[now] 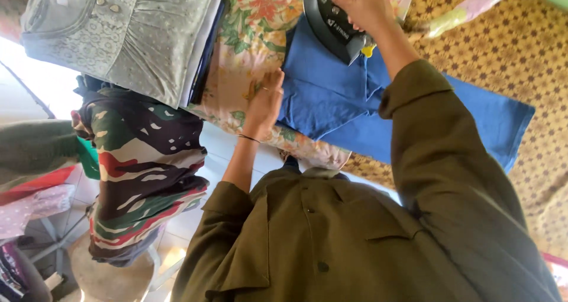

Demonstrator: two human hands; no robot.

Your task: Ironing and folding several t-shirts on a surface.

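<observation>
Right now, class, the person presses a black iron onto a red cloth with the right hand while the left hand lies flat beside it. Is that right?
Not quite: the cloth is blue, not red, as the head view shows. The rest stands: the right hand holds the black iron on it, and the left hand lies flat beside it.

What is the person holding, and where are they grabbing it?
The right hand grips a dark iron by its handle on top. The left hand holds nothing; it presses flat by the edge of the blue cloth.
</observation>
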